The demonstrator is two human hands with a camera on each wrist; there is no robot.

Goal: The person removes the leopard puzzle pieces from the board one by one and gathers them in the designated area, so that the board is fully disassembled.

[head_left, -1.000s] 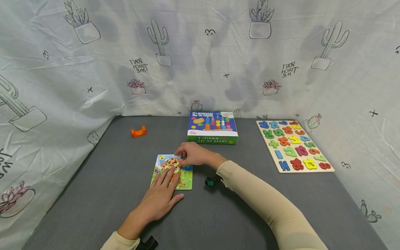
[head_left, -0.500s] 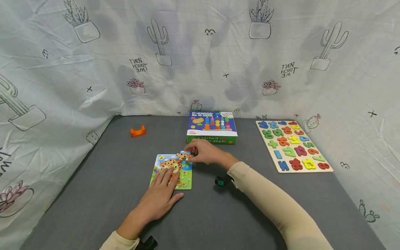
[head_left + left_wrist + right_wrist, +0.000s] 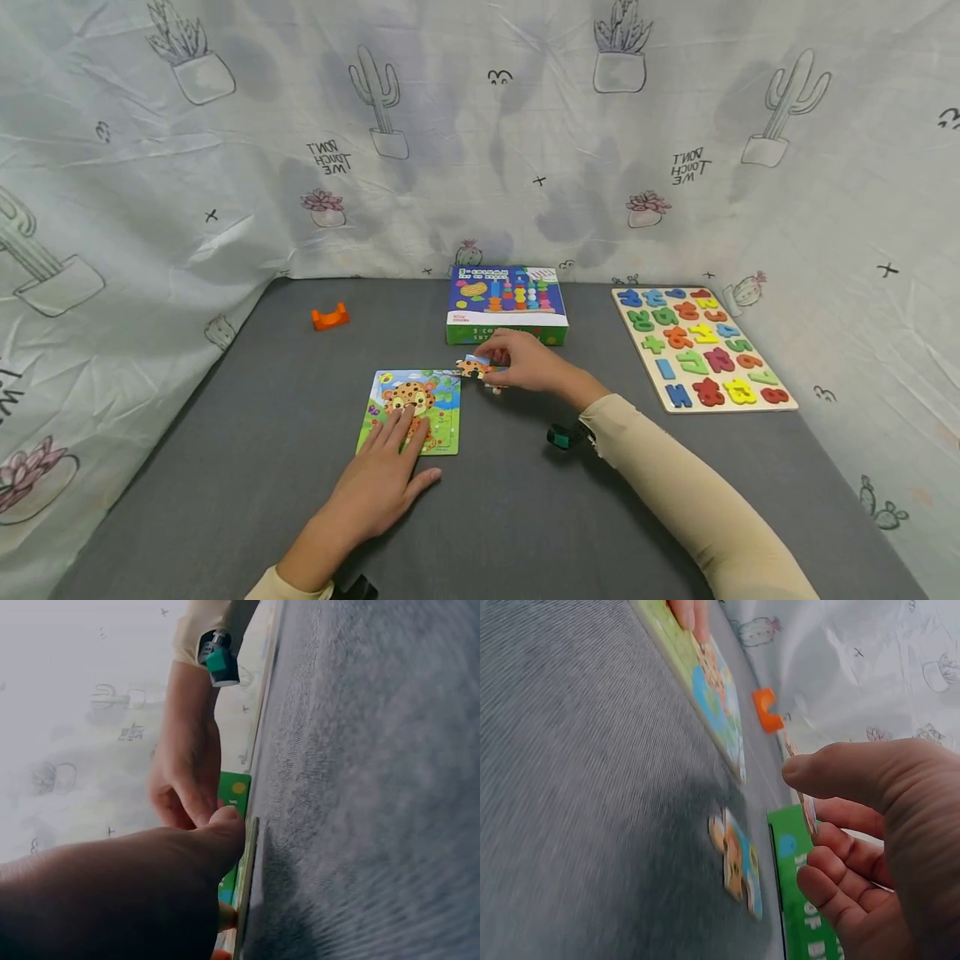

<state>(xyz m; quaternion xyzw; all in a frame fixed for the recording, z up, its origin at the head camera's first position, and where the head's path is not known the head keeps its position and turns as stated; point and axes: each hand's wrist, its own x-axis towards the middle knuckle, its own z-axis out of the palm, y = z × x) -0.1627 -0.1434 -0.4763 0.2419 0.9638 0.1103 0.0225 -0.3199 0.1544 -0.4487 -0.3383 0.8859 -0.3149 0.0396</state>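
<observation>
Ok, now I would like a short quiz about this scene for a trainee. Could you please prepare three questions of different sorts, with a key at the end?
1. What does the right-hand grip hold?
A. an alphabet letter
B. a puzzle piece
C. a bead

2. True or false: the left-hand grip touches the leopard puzzle board.

3. In the head view, what colour is the small item to the left of the box?

Key:
1. B
2. True
3. Orange
</observation>
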